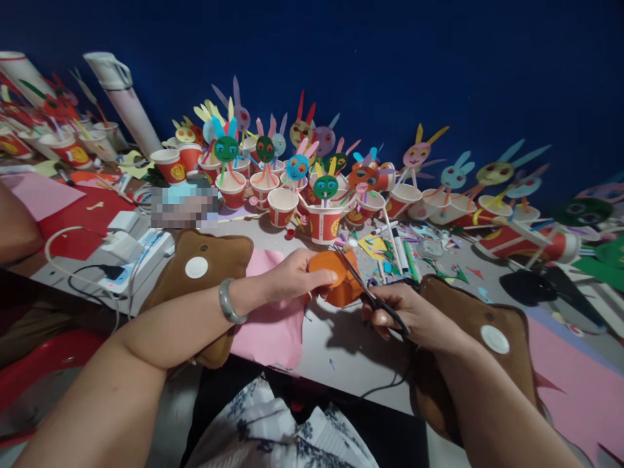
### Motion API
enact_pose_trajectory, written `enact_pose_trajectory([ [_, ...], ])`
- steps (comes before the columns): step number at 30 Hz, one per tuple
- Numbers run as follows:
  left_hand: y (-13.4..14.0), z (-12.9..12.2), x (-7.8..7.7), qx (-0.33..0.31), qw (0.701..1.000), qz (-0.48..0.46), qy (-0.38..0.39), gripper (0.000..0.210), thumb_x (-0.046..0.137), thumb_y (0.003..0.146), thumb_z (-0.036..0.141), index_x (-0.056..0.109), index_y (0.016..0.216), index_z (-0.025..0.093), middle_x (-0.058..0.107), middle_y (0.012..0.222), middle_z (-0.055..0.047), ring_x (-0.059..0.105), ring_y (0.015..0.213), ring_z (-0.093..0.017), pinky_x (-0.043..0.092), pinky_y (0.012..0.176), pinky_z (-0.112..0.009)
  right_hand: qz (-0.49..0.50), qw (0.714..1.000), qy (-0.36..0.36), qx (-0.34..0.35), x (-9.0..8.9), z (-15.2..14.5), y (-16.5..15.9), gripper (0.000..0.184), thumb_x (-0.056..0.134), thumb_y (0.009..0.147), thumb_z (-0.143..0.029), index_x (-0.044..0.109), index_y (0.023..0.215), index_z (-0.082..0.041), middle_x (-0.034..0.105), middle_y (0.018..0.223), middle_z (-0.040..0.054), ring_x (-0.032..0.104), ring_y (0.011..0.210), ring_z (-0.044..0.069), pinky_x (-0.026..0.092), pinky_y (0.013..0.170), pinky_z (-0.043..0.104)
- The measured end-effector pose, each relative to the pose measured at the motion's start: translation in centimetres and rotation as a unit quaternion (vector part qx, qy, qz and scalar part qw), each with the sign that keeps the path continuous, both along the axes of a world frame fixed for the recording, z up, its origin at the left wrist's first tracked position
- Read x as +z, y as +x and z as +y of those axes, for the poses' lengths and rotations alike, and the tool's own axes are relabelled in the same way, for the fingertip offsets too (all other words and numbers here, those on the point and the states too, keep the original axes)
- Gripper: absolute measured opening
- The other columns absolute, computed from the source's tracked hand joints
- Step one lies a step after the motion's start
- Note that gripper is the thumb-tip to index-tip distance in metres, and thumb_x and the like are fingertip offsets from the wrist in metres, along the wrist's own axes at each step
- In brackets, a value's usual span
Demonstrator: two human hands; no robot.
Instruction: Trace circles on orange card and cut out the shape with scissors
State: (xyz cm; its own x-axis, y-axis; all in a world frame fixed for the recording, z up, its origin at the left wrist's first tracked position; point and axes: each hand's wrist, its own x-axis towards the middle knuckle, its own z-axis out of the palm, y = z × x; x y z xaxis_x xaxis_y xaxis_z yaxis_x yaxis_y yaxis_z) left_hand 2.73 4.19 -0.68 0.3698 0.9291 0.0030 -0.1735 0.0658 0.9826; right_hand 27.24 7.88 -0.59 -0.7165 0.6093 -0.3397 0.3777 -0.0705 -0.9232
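Note:
My left hand (305,276) pinches a piece of orange paper (324,265), its thumb lying on top. The paper has a rounded outline, and more orange paper hangs at its right side. Scissors (358,276) with dark handles are gripped in my right hand (402,312), fingers in the loops. Their blades lie along the right edge of the orange paper. Under my left wrist lies a sheet of pink paper (273,331). Just beyond my hands stands a red and white paper cup (324,224) with a green rabbit-face figure (326,187) in it.
More cups with paper rabbits line the back near the blue wall. Paper scraps and a marker (400,250) lie right of centre. Brown cushions (209,250) flank my arms. A power strip (139,260) with cables sits left, near another person's arm (17,224). A white flask (124,104) stands behind.

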Motion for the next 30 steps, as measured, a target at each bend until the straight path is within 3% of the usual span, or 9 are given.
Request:
enact_pose_trajectory([
  [15,0.06,0.0,0.39,0.018,1.0,-0.007,-0.016,0.016,0.065,0.074,0.025,0.058,0.064,0.014,0.056,0.056,0.003,0.049,0.051,-0.006,0.039,0.049,-0.02,-0.005,1.0,0.015,0.018,0.16,0.08,0.12,0.06,0.077,0.068,-0.073,0.059,0.064,-0.016,0.056,0.052,-0.001,0.048,0.046,0.009,0.033,0.043,0.021],
  [30,-0.08,0.22,-0.41,0.012,1.0,0.01,-0.024,0.019,0.064,0.077,0.03,0.061,0.071,0.012,0.056,0.06,0.002,0.05,0.051,-0.007,0.04,0.05,-0.021,-0.01,1.0,0.013,-0.006,0.51,-0.12,-0.21,0.058,0.08,0.065,-0.071,0.059,0.061,-0.017,0.055,0.05,-0.0018,0.047,0.045,0.009,0.032,0.043,0.022],
])
